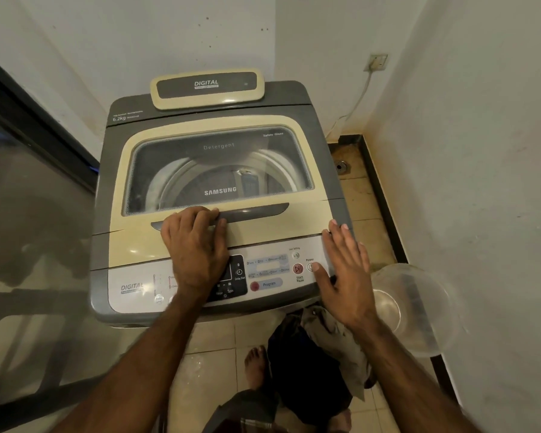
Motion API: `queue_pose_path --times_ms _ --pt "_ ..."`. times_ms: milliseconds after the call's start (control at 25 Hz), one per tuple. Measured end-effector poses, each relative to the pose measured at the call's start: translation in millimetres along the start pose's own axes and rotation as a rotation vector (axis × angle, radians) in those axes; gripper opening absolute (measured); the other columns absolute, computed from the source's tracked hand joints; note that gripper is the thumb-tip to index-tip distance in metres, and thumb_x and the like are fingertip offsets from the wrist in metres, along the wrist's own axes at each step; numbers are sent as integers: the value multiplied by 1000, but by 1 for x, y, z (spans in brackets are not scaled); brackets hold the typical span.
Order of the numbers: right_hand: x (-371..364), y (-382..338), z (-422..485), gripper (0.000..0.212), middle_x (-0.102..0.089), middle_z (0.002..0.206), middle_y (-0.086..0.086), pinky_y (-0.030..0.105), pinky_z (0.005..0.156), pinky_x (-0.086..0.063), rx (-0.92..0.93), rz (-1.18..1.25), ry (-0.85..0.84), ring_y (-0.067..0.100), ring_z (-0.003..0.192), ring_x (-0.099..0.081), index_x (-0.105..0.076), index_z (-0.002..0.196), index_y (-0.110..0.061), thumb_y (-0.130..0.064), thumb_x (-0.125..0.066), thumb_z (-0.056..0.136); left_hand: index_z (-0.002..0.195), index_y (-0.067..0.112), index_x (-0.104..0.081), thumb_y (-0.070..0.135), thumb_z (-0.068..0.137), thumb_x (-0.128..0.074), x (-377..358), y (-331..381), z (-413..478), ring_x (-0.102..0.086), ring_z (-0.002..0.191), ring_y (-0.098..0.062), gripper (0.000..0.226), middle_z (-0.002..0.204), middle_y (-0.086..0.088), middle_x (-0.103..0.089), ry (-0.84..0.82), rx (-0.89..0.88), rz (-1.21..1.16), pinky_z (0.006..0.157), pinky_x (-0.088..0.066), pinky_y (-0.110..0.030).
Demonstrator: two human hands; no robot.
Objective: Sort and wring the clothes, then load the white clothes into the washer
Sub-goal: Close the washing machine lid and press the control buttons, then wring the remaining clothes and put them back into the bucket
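Left hand (194, 242) grips the lid handle (256, 210) of the washer (294, 98), probably the stiff, light lid's best hold; right hand (345, 273) rests flat, fingers straight, at three o'clock.

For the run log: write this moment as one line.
left grip: holds lid handle | right grip: fingers straight, at control panel right end | lid: closed | clothes: piled on floor

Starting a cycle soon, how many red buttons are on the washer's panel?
2: the Start/Pause button at right on the panel, the Program button lower left of it. The left hand covers part of the panel; more may be hidden.
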State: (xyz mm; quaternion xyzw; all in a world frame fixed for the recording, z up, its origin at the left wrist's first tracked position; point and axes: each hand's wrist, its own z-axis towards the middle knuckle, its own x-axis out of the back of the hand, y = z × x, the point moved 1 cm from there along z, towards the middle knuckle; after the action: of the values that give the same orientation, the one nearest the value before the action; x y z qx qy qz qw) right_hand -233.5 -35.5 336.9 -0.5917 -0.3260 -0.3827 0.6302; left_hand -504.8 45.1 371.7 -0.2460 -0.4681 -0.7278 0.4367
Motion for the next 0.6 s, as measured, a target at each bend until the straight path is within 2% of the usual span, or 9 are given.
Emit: queue_pose_path --times_ms 80,240,440,600 --pt "-2 1 -5 66 -3 170 -7 57 124 -16 -38 -1 23 16 157 4 -19 161 -22 -49 -37 103 106 15 -62 40 95 -57 -2 3 -1 -53 106 -24 27 109 -4 -60 6 9 -53 105 -34 -43" --pt "-3 15 -29 66 -2 170 -3 58 121 -25 -94 67 70 21 157 1 -20 161 -21 -47 -39 103 120 10 -61 31 93 -63 -15 30 -21 -42 136 -29 34 138 -12 -51 -18 -59 -141 115 -26 -58" --pt "-1 60 -83 57 -20 168 3 50 122 -28 -165 148 137 19 157 -10 -37 154 -17 -43 -41 104 120 11 -64 23 90 -68 -41 120 -94 -36 143 -31 33 147 -13 -46 -253 -261 -220 110 -34 -61" --pt "2 112 -124 54 -29 165 3 50 117 -35 -227 104 85 19 155 -18 -42 151 -18 -45 -43 104 122 12 -67 24 92 -66 -71 169 -155 -38 143 -29 33 147 -11 -49 -432 -401 -216 110 -39 -54"
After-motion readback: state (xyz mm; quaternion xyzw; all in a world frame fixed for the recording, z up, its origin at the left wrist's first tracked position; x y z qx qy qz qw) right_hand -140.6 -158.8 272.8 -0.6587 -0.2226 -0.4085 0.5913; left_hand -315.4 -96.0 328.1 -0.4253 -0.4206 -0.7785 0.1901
